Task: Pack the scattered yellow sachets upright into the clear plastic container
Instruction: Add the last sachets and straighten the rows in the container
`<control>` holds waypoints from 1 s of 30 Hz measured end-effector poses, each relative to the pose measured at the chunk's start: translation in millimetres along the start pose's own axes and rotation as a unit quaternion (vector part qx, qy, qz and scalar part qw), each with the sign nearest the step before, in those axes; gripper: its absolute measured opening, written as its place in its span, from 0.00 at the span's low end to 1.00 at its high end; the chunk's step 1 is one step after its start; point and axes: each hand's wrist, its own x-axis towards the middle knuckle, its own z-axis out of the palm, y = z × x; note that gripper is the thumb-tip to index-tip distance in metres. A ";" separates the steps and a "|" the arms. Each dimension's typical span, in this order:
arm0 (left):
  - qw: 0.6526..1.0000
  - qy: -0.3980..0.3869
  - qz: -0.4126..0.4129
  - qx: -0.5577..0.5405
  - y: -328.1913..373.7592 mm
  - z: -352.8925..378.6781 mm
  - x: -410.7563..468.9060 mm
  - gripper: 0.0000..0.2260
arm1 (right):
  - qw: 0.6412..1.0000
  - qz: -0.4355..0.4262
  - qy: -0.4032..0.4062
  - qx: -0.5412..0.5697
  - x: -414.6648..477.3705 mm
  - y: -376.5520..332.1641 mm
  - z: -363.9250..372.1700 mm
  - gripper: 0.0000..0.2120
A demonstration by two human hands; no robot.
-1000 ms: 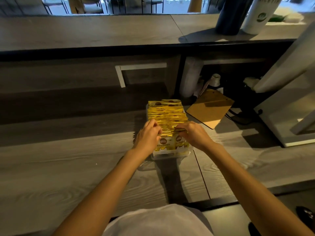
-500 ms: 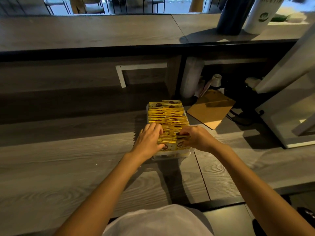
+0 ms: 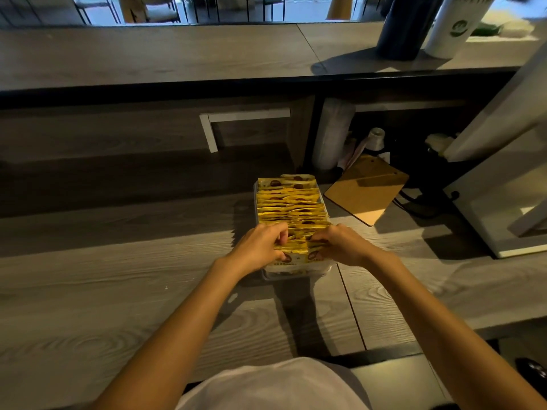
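A clear plastic container [image 3: 296, 273] stands on the wooden counter, filled with a long row of yellow sachets [image 3: 291, 204] standing upright. My left hand [image 3: 260, 247] and my right hand [image 3: 343, 245] are at the near end of the row, one on each side. The fingers of both hands pinch the tops of the nearest sachets. The front sachet's printed face shows through the near wall. The lower parts of the near sachets are hidden by my hands.
A brown clipboard [image 3: 365, 189] lies just right of the container. A white machine [image 3: 503, 184] stands at the far right. A dark bottle [image 3: 405, 28] and a white cup [image 3: 457, 25] stand on the raised shelf behind. Bare counter spreads to the left.
Both hands have stayed at the near end of the row, shifting slightly as the fingers press and straighten the front sachets. The container has not moved.
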 end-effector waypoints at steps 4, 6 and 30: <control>1.000 -0.006 -0.004 -0.005 4.9 -8.4 -3.1 0.09 | 0.999 -0.018 0.015 0.028 -5.8 -1.1 -4.1 0.14; 0.999 0.049 0.001 0.004 7.5 -14.8 -3.5 0.09 | 0.997 -0.002 0.060 0.058 -7.6 -1.2 -12.7 0.12; 0.994 -0.021 0.024 0.107 1.1 -14.4 23.1 0.15 | 0.997 0.015 0.066 -0.022 16.6 2.7 -8.7 0.15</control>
